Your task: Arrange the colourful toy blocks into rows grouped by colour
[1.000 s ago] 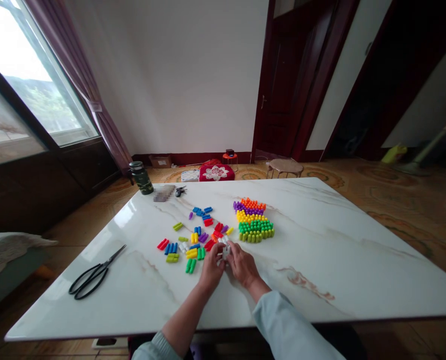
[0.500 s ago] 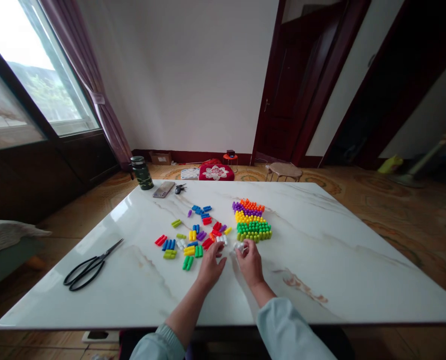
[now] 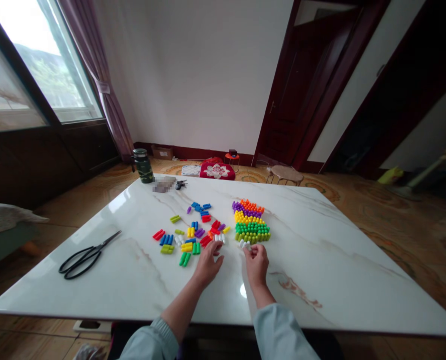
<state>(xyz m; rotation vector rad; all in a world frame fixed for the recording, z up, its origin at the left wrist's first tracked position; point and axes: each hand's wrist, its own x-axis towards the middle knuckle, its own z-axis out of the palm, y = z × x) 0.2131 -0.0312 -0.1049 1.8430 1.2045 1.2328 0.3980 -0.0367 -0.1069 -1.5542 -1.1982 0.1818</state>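
Note:
My right hand (image 3: pixel 258 262) pinches a small white plastic peg (image 3: pixel 245 244) just in front of a block of standing pegs; other white ones stand close by its fingertips. In that block, rows of olive-green (image 3: pixel 253 238), green (image 3: pixel 253 228), yellow (image 3: pixel 248 218), purple (image 3: pixel 241 208) and orange (image 3: pixel 253 205) pegs stand packed by colour. My left hand (image 3: pixel 208 264), thumb and fingers apart, rests beside a few white pegs (image 3: pixel 220 238) lying down. Whether its fingertips touch them I cannot tell. Loose coloured pegs, such as green ones (image 3: pixel 184 259) and blue ones (image 3: pixel 166 239), lie beyond and left of it.
On the left of the marble-look table (image 3: pixel 132 285) lie black-handled scissors (image 3: pixel 89 256). Along the far left edge stand a dark green bottle (image 3: pixel 143 166), a blurred-out object (image 3: pixel 164 184) and keys (image 3: pixel 181 184). A stool (image 3: pixel 286 174) stands beyond the table.
My right hand has moved slightly right, with the white pegs now close to the front of the olive-green row. My left hand stays near the loose white pegs. The view has shifted a little.

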